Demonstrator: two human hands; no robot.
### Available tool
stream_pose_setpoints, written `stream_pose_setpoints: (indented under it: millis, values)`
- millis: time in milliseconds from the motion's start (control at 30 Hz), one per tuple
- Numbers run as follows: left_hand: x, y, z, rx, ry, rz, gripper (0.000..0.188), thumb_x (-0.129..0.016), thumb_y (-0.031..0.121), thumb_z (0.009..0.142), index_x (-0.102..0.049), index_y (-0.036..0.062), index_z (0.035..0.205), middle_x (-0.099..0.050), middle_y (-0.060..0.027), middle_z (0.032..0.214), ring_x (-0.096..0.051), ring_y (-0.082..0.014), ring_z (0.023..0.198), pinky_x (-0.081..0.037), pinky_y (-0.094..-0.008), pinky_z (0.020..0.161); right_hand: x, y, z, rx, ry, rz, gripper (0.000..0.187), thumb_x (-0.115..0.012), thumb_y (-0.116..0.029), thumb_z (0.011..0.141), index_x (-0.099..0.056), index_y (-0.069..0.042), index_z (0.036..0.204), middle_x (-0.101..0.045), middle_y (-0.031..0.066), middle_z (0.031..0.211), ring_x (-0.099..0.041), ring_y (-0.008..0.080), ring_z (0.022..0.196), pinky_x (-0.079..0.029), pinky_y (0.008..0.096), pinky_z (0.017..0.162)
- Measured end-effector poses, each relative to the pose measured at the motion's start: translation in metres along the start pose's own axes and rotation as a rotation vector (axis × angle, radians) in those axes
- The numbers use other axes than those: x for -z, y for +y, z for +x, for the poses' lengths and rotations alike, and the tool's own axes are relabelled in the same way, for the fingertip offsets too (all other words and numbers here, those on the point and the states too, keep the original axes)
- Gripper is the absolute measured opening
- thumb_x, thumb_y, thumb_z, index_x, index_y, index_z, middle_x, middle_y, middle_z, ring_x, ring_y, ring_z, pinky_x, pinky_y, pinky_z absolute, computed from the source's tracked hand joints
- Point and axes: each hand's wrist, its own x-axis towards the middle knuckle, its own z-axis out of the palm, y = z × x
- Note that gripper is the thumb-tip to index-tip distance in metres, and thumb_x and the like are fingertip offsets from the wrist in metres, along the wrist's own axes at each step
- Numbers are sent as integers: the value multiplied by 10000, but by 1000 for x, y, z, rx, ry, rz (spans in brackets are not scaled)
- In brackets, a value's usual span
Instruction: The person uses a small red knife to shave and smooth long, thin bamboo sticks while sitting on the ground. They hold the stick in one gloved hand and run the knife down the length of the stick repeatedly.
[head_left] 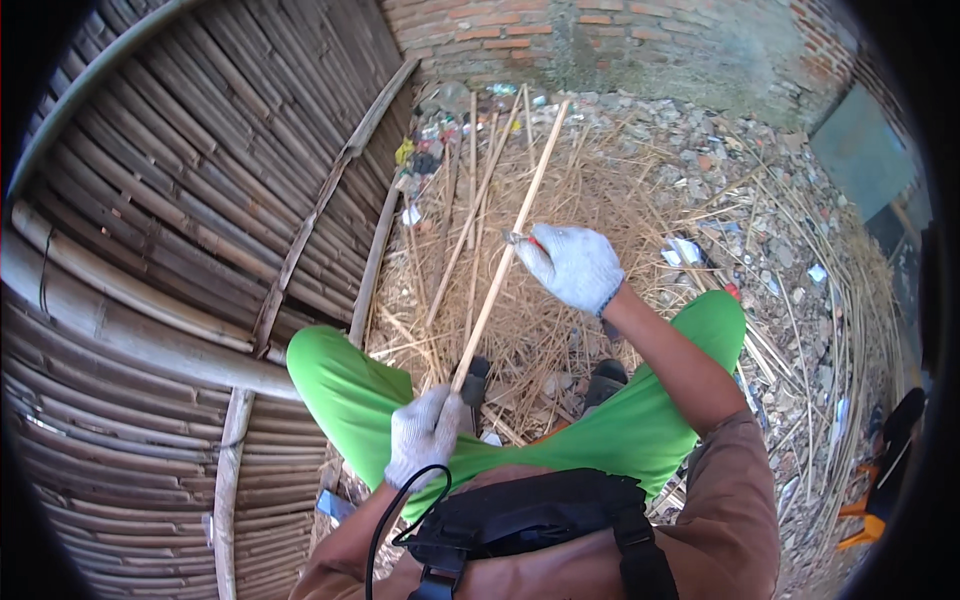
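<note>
A long, pale bamboo strip (499,277) slants from between my knees up and away toward the far wall. My left hand (424,432), in a whitish work glove, is closed round its near end. Midway along the strip is my right hand (573,266), gloved the same way. Its fingers are wrapped round a small tool with a red handle (533,241), and the tool's metal end (513,238) lies against the strip. The glove hides most of this tool, so its exact kind does not show.
On my left stands a bamboo slat wall (170,220). Several bamboo poles (472,215) lie ahead among shavings (570,330). Rubble and litter (720,180) cover the ground toward a brick wall (500,35). Long thin strips (830,270) are heaped at right, near an orange object (860,520).
</note>
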Motion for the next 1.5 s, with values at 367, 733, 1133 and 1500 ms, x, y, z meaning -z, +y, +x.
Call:
stream_pose_setpoints:
  millis: [367, 733, 1133, 1500]
  values:
    - [15, -8, -33, 60, -103, 27, 177, -657, 174, 1089, -662, 10, 1023, -636, -230, 801, -669, -432, 726, -556, -466, 683, 48, 118, 54, -229, 129, -158, 743, -311, -678, 1132, -706, -55, 1044, -763, 276, 995, -753, 462, 969, -597, 582, 881]
    - [8, 23, 11, 205, -159, -357, 323, -587, 300, 1143, -704, 0, 1160, -640, -53, 771, -649, -133, 680, -527, -323, 643, -32, -12, -37, -323, -185, 196, 600, -404, -576, 1140, -719, -75, 1239, -759, 284, 946, -763, 442, 934, -589, 581, 873]
    - [0, 11, 19, 134, -108, -283, 277, -609, 262, 1117, -721, 11, 1150, -677, -111, 839, -661, -176, 680, -541, -349, 664, -15, -82, -65, 198, -201, 234, 381, -620, -462, 1075, -662, -119, 913, -733, 147, 737, -759, 347, 668, -596, 495, 565]
    - [12, 26, 15, 146, -81, -302, 359, -550, 303, 1142, -674, 30, 944, -608, -29, 671, -599, -109, 560, -481, -304, 554, 2, -82, -45, 219, -113, 157, 364, -713, -473, 1018, -684, -127, 909, -710, 105, 767, -736, 344, 666, -580, 473, 576]
